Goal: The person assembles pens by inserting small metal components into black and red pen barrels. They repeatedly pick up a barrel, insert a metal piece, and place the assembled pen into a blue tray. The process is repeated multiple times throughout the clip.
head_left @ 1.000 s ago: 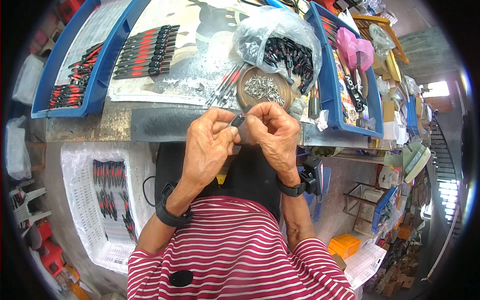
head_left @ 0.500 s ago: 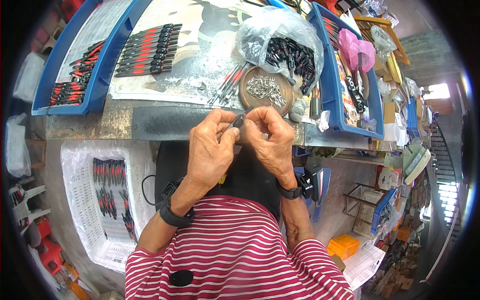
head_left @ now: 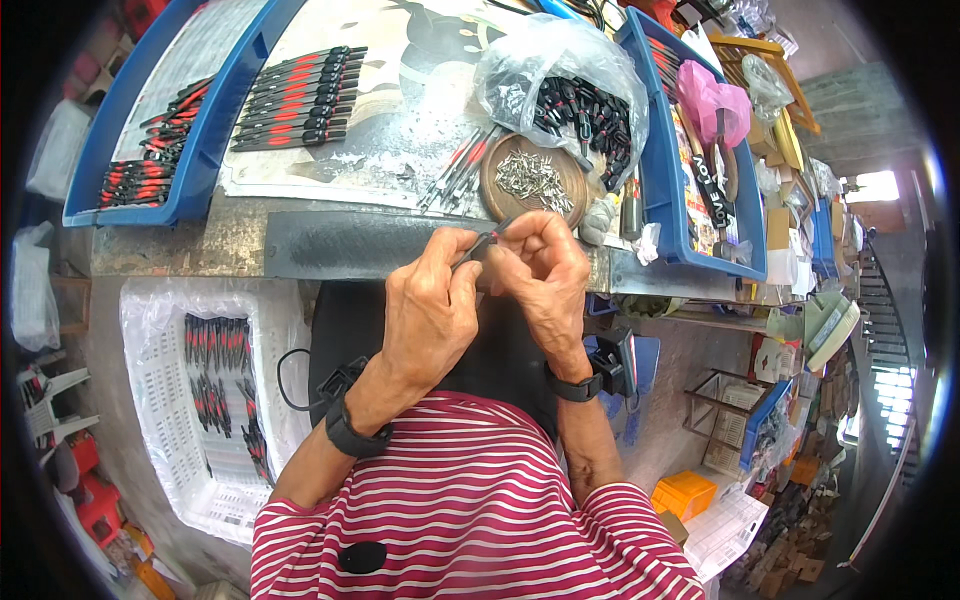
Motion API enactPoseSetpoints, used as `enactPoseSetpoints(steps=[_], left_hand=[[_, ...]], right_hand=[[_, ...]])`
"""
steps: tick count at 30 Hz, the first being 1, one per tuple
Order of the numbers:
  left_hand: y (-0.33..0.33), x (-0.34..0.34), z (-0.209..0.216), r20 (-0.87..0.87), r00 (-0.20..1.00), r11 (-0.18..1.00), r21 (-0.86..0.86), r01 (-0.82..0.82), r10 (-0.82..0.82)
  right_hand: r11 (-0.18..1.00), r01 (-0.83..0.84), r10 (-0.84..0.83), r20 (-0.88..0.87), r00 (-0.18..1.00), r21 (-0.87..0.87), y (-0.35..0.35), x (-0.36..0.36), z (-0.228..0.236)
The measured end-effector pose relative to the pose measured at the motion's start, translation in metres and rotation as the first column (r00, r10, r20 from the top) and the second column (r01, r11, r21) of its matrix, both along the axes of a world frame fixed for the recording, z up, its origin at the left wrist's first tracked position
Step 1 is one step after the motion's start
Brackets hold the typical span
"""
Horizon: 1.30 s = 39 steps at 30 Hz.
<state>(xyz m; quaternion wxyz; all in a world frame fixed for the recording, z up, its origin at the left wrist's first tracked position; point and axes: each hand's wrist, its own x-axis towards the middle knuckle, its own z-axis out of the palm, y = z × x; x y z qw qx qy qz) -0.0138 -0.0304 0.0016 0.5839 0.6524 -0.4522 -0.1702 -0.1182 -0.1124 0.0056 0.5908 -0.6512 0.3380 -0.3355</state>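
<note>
Screwdriver (head_left: 478, 243), small and slim with a red-and-black handle, sits pinched between your two hands just below the round wooden dish (head_left: 497, 189) of metal bits. Compared with a second ago, your hands have risen slightly toward that dish and drawn closer together, so the fitting work looks to be in its fine stage. Your left hand (head_left: 432, 310) is curled shut around the handle; your right hand (head_left: 540, 275) is closed too, fingertips nipped at the tip end, though what they grip is too small to tell. Left of the dish, loose screwdrivers (head_left: 458, 166) lie waiting; behind it, a clear bag (head_left: 560, 85) holds more.
</note>
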Motion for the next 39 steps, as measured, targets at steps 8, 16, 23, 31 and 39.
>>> enactPoseSetpoints(steps=[8,16,23,31,39], left_hand=[[0.001,-0.002,0.006,-0.094,0.994,0.999,0.003,0.053,-0.052],[0.007,0.007,0.016,-0.412,0.896,0.969,0.101,0.226,-0.165],[0.011,0.012,0.014,-0.286,0.935,0.943,0.196,0.269,-0.207],[0.009,0.0,0.008,0.157,0.984,0.994,0.079,0.075,-0.087],[0.013,0.002,0.011,0.271,0.957,0.993,0.083,0.082,-0.102]], right_hand=[[0.981,-0.023,0.001,0.112,0.994,0.195,0.005,0.001,0.004],[0.938,-0.111,0.056,0.17,0.984,0.328,0.001,-0.008,0.001],[0.913,-0.135,0.002,0.327,0.945,0.385,0.006,-0.006,-0.012],[0.932,-0.03,-0.092,0.316,0.944,0.36,0.019,-0.004,-0.009],[0.959,0.003,-0.1,0.327,0.94,0.285,0.026,-0.002,-0.008]])
